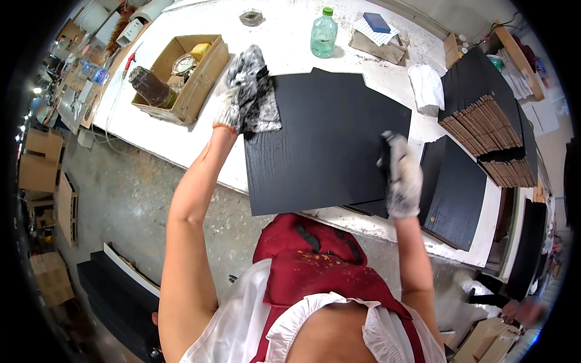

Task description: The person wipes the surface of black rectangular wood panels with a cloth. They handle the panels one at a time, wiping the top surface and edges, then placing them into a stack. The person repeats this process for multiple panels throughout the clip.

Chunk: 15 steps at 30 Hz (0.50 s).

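Observation:
A flat black board (321,139) lies before me on the white table, over other black boards whose corners stick out at the back and right. My left hand (227,112), in a white knit glove with an orange cuff, grips a black-stained white rag (257,97) at the board's left edge. The rag hides most of its fingers. At the board's right edge is my right hand (402,178), in a white glove with blackened fingers. It looks closed on that edge, though it is slightly blurred.
A cardboard box (209,75) with a dark-stained cup and a yellow sponge stands left. Behind are a green-capped bottle (324,35) and a block with a blue pad (376,23). More black boards (457,193) and a tall stack (484,118) stand right, near a white cloth (426,88).

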Tool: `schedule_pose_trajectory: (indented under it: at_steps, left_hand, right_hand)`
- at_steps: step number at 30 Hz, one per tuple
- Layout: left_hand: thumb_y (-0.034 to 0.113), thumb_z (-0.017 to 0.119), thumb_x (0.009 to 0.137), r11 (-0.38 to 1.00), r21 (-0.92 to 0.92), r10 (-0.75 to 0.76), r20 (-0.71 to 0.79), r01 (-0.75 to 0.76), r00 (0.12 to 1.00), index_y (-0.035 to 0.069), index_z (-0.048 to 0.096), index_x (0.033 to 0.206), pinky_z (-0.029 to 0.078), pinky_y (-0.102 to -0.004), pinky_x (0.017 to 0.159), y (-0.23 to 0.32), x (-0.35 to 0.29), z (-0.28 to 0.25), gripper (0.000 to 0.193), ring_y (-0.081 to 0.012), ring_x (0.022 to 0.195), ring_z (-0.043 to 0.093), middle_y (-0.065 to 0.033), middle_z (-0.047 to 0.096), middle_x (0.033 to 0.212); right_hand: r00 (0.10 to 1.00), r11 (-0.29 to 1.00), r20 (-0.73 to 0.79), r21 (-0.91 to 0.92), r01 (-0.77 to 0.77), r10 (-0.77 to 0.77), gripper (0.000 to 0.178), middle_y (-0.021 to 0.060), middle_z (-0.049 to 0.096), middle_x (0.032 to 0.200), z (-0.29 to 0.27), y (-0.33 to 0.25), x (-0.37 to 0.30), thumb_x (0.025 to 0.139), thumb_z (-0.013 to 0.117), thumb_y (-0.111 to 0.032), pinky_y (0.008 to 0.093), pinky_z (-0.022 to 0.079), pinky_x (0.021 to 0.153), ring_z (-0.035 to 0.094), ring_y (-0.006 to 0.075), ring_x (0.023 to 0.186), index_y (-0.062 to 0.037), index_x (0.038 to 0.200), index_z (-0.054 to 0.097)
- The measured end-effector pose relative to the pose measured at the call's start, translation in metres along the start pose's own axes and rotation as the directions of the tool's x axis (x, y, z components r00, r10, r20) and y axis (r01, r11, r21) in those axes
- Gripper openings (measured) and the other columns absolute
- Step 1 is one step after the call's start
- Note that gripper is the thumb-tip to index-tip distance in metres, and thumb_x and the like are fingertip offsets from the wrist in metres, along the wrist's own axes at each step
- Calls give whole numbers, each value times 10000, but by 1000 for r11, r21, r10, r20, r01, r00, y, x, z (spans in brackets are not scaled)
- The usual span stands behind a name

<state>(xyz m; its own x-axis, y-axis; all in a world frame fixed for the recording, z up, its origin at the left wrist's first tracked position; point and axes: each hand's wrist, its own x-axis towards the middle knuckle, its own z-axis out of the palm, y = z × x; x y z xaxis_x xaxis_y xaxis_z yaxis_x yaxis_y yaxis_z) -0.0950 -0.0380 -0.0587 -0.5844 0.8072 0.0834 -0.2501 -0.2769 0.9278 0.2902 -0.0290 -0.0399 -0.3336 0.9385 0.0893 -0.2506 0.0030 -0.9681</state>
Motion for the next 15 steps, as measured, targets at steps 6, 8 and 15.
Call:
schedule_pose_trajectory:
  at_steps: [6, 8, 15]
  left_hand:
    - [149, 526, 953, 925, 63, 358, 183, -374, 916, -26, 480, 1406, 483, -333, 1007, 67, 15, 71, 488, -227, 1178, 599, -145, 602, 1317]
    - [212, 510, 961, 907, 93, 382, 229, -411, 895, -27, 492, 1389, 472, -336, 1006, 73, 12, 93, 491, -237, 1179, 592, -155, 604, 1309]
    - [434, 454, 988, 785, 606, -96, 325, -129, 941, -31, 537, 1329, 432, -349, 1002, 93, -102, 52, 582, -274, 1185, 564, -190, 610, 1279]
  right_hand:
    - [859, 751, -475, 634, 184, 191, 349, 131, 604, 1214, -13, -74, 91, 1059, 440, -294, 429, 523, 917, 600, 297, 1109, -85, 1308, 565]
    - [833, 910, -550, 313, 272, -60, 378, 125, 578, 1330, -85, -60, 138, 1041, 467, -314, 441, 482, 1010, 570, 263, 1197, -78, 1317, 570]
    - [902, 782, -38, 484, 394, -431, 414, 150, 590, 1305, -45, -93, 84, 1060, 392, -327, 412, 457, 1062, 574, 257, 1191, -43, 1332, 523]
